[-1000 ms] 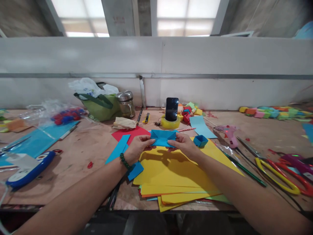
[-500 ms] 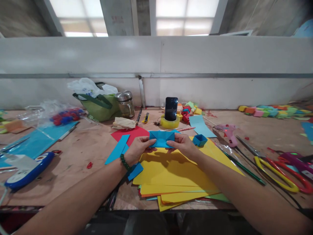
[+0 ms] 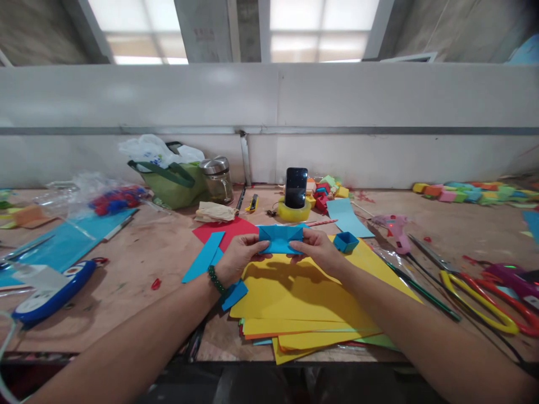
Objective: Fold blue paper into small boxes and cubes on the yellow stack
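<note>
A creased piece of blue folded paper (image 3: 280, 239) is held up between both hands, over a stack of yellow paper (image 3: 295, 292). My left hand (image 3: 244, 253) pinches its left end, thumb on the near face and fingers behind. At the right end, my right hand (image 3: 316, 248) grips it the same way. Just right of that hand, a small open blue paper box (image 3: 346, 242) sits on the stack's far edge. Blue paper strips (image 3: 206, 257) lie left of my left hand, partly over a red paper sheet (image 3: 231, 229).
A phone (image 3: 296, 188) stands in a tape roll (image 3: 293, 211). Scissors (image 3: 475, 297), a pink glue gun (image 3: 396, 231) and a green pencil (image 3: 425, 292) lie right. A green bag (image 3: 172, 185), glass jar (image 3: 218, 182), yellow cutter (image 3: 252, 203) and blue-white power strip (image 3: 54, 292) are left.
The whole view has shifted very slightly. Both hands keep the same hold on the blue folded paper, with no clear change in its folds.
</note>
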Motion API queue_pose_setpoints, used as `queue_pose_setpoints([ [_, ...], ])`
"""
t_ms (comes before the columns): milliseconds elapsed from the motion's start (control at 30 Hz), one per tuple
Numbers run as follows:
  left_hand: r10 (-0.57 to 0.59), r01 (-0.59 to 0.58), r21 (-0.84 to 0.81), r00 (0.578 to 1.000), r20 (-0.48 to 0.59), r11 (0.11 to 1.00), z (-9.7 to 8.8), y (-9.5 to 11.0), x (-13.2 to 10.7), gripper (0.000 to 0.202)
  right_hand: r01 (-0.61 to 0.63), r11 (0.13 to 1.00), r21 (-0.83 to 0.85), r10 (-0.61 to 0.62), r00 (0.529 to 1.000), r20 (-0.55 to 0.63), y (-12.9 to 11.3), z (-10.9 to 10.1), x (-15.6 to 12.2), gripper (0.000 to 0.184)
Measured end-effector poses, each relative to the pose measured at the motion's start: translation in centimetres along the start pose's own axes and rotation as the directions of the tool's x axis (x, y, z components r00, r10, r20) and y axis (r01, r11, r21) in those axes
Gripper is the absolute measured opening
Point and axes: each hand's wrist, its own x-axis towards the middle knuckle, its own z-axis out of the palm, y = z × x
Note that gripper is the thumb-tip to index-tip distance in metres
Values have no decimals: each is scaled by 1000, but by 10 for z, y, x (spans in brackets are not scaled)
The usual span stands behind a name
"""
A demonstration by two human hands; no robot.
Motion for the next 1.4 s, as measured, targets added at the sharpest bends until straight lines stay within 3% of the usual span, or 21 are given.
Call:
queue_pose_setpoints([
  [333,-62,62,-83,998,3,995,3,5,-3,21,-51,994,99,57,997,-56,-3,4,0,17],
  [533,-105,107,-50,993,50,993,2,8,-5,15,-7,1000,22,9,999,-49,-2,4,-2,24],
  [867,-139,150,-182,988,74,972,1,15,-4,11,94,993,-68,-95,995,-12,6,-1,3,30],
  [1100,-150,150,-201,989,15,968,0,16,-3,22,136,979,-154,-134,991,19,13,-6,4,29],
  [1267,-78,79,-93,997,15,992,0,10,-2,4,175,964,-199,-168,984,54,14,-7,5,30],
  [1400,-77,77,-55,997,4,995,0,8,-1,14,186,952,-243,-174,982,70,12,-7,4,29],
])
